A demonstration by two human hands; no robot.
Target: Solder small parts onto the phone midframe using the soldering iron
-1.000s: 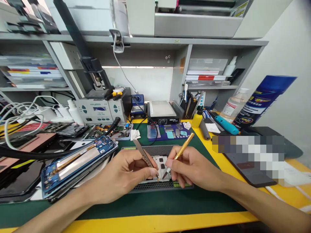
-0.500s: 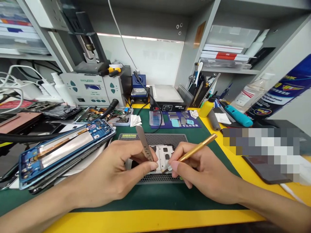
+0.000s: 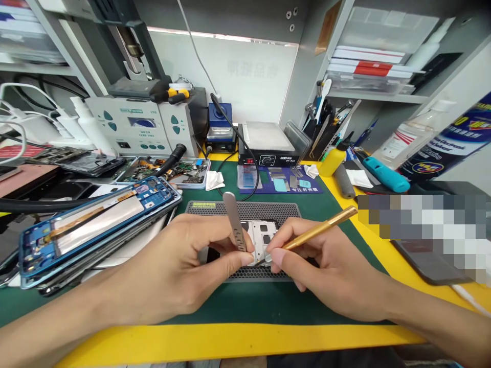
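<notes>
Pale phone frame [image 3: 257,236] with dark squares [image 3: 265,228]

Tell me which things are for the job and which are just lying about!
For the job:
- tweezers, in the left hand
- gold tool, in the right hand
- opened phone
- grey mat under it

Probably just lying about:
- blue phone frame
- yellow bottle
- spray can

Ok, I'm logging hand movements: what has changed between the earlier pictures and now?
The gold-handled tool in the right hand has tipped flatter, its handle end toward the right; the tweezers in the left hand look more upright. The head view has tilted down. Both grips remain; the phone frame stays on the honeycomb mat.
</notes>
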